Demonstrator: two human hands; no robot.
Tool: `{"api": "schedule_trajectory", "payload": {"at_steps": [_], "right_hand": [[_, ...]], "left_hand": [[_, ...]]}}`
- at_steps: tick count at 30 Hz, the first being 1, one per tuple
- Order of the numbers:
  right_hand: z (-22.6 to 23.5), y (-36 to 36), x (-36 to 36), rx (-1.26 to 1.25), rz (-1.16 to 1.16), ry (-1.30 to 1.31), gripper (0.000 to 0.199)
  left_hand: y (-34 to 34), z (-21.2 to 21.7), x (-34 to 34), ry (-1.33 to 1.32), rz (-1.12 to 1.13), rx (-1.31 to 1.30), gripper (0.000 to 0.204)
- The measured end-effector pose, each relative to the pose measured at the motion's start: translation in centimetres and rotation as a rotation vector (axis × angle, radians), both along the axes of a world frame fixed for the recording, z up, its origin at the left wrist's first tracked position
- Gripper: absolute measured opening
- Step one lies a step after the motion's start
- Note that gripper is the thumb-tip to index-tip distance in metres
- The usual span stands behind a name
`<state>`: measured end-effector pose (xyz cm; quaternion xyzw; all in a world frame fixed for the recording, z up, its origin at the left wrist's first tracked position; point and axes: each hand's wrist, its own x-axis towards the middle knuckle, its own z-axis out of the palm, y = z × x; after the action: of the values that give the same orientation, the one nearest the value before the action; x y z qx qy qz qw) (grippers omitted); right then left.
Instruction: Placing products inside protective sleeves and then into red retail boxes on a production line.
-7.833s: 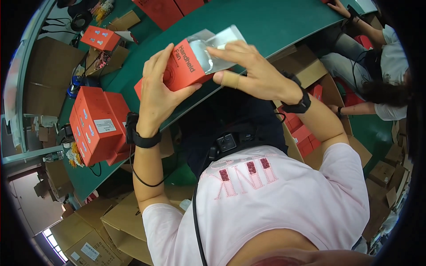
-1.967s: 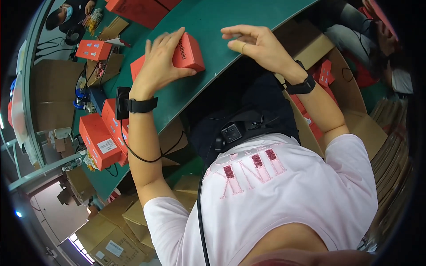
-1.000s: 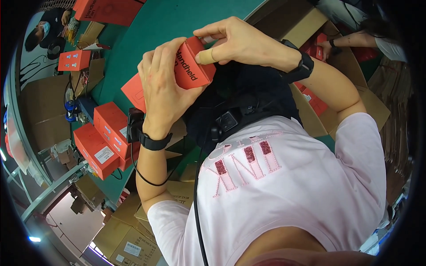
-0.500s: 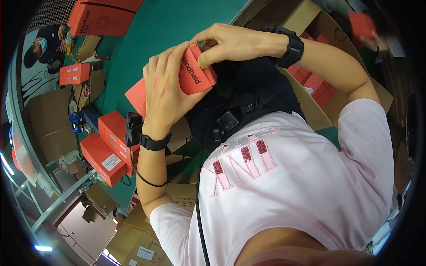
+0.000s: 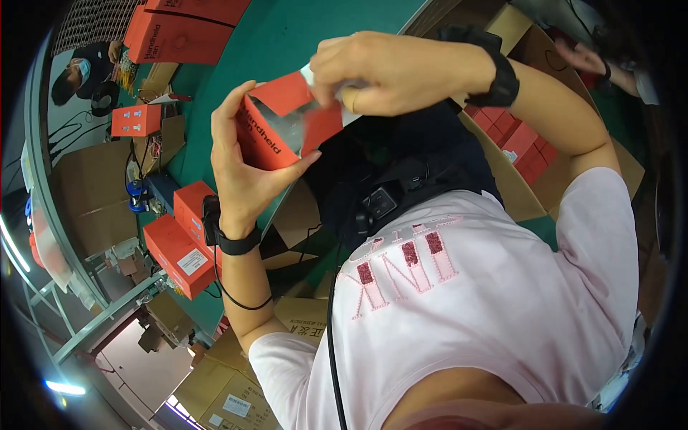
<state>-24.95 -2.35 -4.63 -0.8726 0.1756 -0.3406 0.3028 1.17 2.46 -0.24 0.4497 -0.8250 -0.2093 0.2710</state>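
Observation:
A red cardboard box (image 5: 261, 140) with dark lettering is tilted above my lap, its near end open. Its flaps stand out, and a greyish, shiny inside shows between them. My left hand (image 5: 233, 154) grips the box from the left, thumb along the lower edge and fingers round the far side. At the open end, my right hand (image 5: 380, 75) has its fingers curled by the flaps. A small whitish edge shows beside these fingers; blur hides what they pinch.
Several red boxes (image 5: 175, 247) sit on the green table (image 5: 276, 36) at left; larger red boxes (image 5: 183, 32) stand at far left. On the right, an open carton (image 5: 519, 197) holds several small red boxes (image 5: 523, 147). Another person's hand (image 5: 584, 59) is beyond it; a masked person (image 5: 89, 72) works far left.
The box's end, covered by flaps before, is now open. My right hand has come nearer, over the opening, and my left has shifted left. The other person's hand no longer shows a red box.

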Motion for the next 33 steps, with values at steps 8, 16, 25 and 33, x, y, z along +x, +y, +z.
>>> {"api": "schedule_trajectory", "payload": {"at_steps": [8, 16, 25, 33], "right_hand": [[-1.7, 1.9, 0.7, 0.174, 0.025, 0.14, 0.046], [-2.9, 0.0, 4.2, 0.114, -0.168, 0.087, 0.042], [-3.5, -4.2, 6.8, -0.058, -0.199, -0.023, 0.018], [-7.0, -11.0, -2.4, -0.081, -0.351, 0.055, 0.017]], "left_hand": [[-0.6, -0.4, 0.5, -0.014, 0.033, 0.007, 0.102], [-0.6, -0.6, 0.3, -0.13, 0.057, 0.005, 0.1], [-1.8, -0.2, 1.1, -0.059, 0.11, 0.046, 0.097], [-2.8, -1.1, 3.5, -0.373, 0.174, 0.122, 0.1]]}}
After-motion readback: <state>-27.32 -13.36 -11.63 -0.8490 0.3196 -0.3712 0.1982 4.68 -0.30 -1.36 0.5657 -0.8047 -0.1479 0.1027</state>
